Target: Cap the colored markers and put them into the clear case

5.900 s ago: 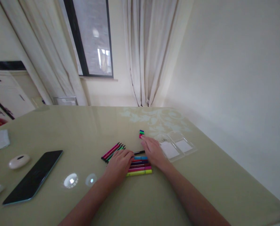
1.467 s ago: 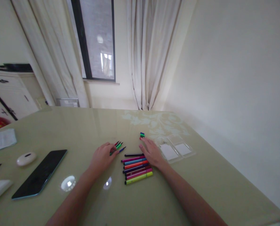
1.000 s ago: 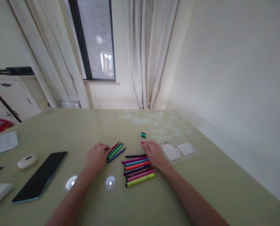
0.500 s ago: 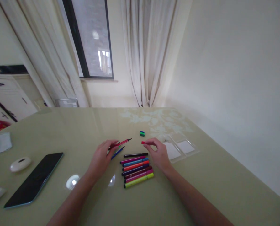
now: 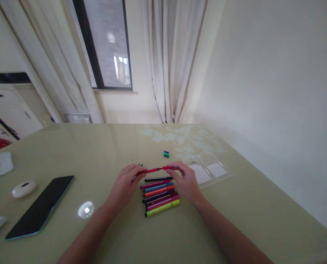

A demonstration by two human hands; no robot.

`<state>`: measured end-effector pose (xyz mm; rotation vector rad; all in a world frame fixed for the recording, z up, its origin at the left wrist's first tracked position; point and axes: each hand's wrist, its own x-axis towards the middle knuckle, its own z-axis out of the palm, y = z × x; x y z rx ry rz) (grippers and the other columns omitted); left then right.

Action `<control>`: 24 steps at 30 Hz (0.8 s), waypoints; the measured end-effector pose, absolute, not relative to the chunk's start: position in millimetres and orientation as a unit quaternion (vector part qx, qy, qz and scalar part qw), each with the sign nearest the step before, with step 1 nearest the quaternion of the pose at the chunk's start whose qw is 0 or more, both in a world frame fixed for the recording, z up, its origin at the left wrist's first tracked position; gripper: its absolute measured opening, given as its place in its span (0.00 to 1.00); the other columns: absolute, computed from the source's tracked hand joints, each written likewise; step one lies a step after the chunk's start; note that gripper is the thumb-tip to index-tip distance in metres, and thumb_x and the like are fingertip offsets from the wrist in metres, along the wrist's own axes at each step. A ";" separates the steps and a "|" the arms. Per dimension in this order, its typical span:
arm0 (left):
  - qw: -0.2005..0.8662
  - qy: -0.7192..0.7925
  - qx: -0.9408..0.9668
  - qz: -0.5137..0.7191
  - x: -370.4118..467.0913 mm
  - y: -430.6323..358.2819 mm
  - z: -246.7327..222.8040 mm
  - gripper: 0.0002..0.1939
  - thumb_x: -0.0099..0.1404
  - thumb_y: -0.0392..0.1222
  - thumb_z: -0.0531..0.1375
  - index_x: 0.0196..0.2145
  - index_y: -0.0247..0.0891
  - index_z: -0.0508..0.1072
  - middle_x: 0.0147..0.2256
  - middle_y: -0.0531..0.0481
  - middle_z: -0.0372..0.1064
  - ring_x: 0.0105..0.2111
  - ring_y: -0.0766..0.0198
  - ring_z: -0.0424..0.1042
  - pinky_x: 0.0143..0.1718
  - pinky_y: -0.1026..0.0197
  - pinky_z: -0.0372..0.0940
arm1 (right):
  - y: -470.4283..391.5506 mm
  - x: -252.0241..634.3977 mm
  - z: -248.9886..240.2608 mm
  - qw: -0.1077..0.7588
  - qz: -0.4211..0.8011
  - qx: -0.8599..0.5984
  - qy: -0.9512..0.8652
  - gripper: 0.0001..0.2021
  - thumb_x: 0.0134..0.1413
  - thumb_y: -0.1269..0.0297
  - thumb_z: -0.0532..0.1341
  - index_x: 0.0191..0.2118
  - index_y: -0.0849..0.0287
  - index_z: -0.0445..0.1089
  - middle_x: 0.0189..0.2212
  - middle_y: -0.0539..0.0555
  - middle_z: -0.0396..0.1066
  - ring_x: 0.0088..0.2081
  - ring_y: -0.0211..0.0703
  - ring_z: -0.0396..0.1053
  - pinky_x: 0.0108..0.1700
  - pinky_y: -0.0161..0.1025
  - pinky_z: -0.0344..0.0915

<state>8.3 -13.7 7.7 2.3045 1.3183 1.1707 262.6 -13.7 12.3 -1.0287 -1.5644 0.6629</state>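
The olive-green bench is filling the lower half of the view, with a dark phone lying out at about eight o'clock from the hands and a clear plastic case sitting at three o'clock of them. A row of capped markers is lying side by side directly beneath the hands, at six o'clock. The left hand is pinching a red marker by its barrel, holding it just above the row with its long axis running nine to three o'clock, tip pointing right. The right hand is gripping a red cap between thumb and fingertips at the marker's three o'clock end, mouth facing the tip and lined up with it. Two loose caps are resting at twelve o'clock.
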 end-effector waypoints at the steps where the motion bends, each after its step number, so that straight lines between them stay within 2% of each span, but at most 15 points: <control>1: 0.122 0.446 0.791 0.402 9.5 -14.5 7.7 0.10 0.74 0.47 0.57 0.45 0.44 0.78 0.41 0.49 0.76 0.42 0.58 0.74 0.46 0.57 0.67 | -14.1 262.7 12.2 0.541 0.279 -0.429 -0.667 0.06 0.60 0.61 0.68 0.41 0.53 0.80 0.39 0.54 0.81 0.43 0.47 0.78 0.48 0.43 0.73; 7: 0.141 0.415 0.788 0.433 16.8 -20.5 7.9 0.11 0.75 0.45 0.57 0.45 0.44 0.79 0.40 0.49 0.75 0.40 0.60 0.74 0.43 0.61 0.69 | -15.8 264.1 12.2 0.519 0.281 -0.420 -0.690 0.03 0.60 0.63 0.68 0.39 0.52 0.81 0.36 0.52 0.81 0.40 0.45 0.77 0.46 0.41 0.72; 15: 0.163 0.427 0.781 0.426 23.1 -21.2 5.2 0.13 0.74 0.47 0.57 0.44 0.43 0.81 0.38 0.49 0.77 0.38 0.61 0.76 0.41 0.61 0.70 | -13.1 268.2 9.1 0.501 0.318 -0.418 -0.688 0.04 0.60 0.63 0.67 0.38 0.54 0.81 0.36 0.52 0.81 0.40 0.45 0.77 0.46 0.40 0.72; 17: 0.175 0.433 0.781 0.416 17.0 -17.4 8.3 0.15 0.75 0.49 0.55 0.44 0.43 0.81 0.40 0.48 0.78 0.40 0.60 0.76 0.44 0.60 0.70 | -10.9 269.7 9.6 0.485 0.312 -0.427 -0.696 0.05 0.61 0.62 0.66 0.39 0.54 0.80 0.37 0.52 0.81 0.41 0.45 0.77 0.47 0.41 0.72; 20: 0.151 0.495 0.743 0.425 -4.0 -6.9 11.5 0.18 0.75 0.50 0.52 0.45 0.41 0.80 0.44 0.46 0.79 0.45 0.56 0.76 0.50 0.55 0.69 | -8.7 272.3 11.8 0.453 0.283 -0.436 -0.724 0.05 0.61 0.64 0.65 0.40 0.54 0.79 0.38 0.52 0.81 0.41 0.45 0.77 0.48 0.42 0.71; 24: 0.073 0.633 0.675 0.372 -32.7 6.1 6.4 0.18 0.72 0.50 0.53 0.43 0.39 0.79 0.41 0.44 0.78 0.38 0.55 0.75 0.45 0.52 0.69 | -9.0 275.5 13.5 0.405 0.255 -0.435 -0.763 0.04 0.60 0.68 0.64 0.39 0.55 0.78 0.36 0.51 0.79 0.40 0.44 0.76 0.47 0.41 0.70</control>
